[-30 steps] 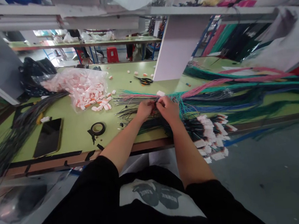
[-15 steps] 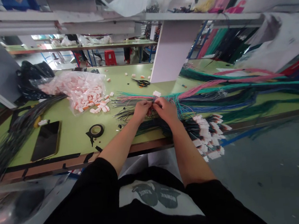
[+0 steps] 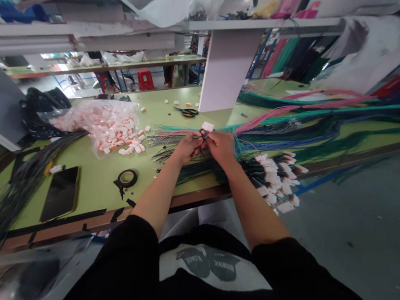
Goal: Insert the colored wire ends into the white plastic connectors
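One white connector (image 3: 207, 126) shows just beyond the meeting fingertips of the person's left hand (image 3: 188, 147) and right hand (image 3: 222, 145), above the green table (image 3: 98, 182). Both hands are pinched on dark wires (image 3: 204, 134) below that connector; the exact placing of each fingertip is too small to tell. Loose wire ends (image 3: 161, 146) fan out beside the left hand, while pink wires (image 3: 270, 116) and blue wires (image 3: 286, 142) run off past the right. Near the right forearm, a cluster of white connectors (image 3: 275, 176) reaches over the table's front edge. Left of the hands lie a roll of black tape (image 3: 134, 177), a phone (image 3: 59, 194) and a clear bag (image 3: 94, 115) spilling white-and-orange pieces (image 3: 134, 145). Black-handled scissors (image 3: 190, 113) rest farther back.
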### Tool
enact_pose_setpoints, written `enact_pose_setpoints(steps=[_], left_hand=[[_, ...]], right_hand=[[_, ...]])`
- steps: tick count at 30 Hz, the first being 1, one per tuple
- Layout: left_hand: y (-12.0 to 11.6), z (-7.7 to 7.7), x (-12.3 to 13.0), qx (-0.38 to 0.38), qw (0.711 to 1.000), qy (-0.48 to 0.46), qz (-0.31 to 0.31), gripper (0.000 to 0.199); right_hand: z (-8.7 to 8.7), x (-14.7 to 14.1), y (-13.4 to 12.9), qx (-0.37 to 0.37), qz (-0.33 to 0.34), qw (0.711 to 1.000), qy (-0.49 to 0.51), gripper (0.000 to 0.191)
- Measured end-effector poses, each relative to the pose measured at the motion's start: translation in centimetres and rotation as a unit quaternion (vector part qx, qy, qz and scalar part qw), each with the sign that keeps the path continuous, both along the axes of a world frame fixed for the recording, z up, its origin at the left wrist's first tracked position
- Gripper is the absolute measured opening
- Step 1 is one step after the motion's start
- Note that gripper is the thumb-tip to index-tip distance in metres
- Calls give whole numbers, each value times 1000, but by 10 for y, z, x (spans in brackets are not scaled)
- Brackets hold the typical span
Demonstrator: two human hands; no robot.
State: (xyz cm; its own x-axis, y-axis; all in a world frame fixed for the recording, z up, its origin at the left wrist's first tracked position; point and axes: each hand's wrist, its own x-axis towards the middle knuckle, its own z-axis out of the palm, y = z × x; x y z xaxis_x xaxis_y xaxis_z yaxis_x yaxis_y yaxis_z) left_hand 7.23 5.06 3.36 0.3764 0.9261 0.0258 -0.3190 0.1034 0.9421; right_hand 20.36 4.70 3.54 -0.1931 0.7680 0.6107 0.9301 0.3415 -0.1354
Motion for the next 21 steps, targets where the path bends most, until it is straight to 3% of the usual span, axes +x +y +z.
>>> enact_pose_setpoints(steps=[2, 5, 8, 11, 13, 17, 19, 21], left_hand=[[3, -1, -2, -25, 999, -11, -27, 18], [8, -5, -3, -89, 993, -38, -67, 26], [10, -8, -3, -141, 982, -69, -101, 26], [10, -12, 1, -152, 980, -86, -95, 23], [9, -13, 5, -133, 983, -98, -76, 19], [2, -11, 10, -27, 992, -105, -58, 14], [-1, -6, 8, 40, 994, -75, -63, 18], [-3, -1, 3, 83, 993, -34, -71, 18]], right_hand=[[-1, -2, 2, 5, 24, 999, 32, 21], [-7, -5, 6, -33, 90, 982, 165, 21], [-12, -7, 10, -129, 168, 918, 336, 18], [-10, -7, 9, -212, 231, 843, 437, 14], [-5, -8, 7, -237, 246, 806, 484, 14], [5, -10, 3, -216, 192, 765, 576, 25], [8, -6, 2, -216, 176, 755, 593, 29], [11, 2, 0, -213, 163, 771, 578, 29]])
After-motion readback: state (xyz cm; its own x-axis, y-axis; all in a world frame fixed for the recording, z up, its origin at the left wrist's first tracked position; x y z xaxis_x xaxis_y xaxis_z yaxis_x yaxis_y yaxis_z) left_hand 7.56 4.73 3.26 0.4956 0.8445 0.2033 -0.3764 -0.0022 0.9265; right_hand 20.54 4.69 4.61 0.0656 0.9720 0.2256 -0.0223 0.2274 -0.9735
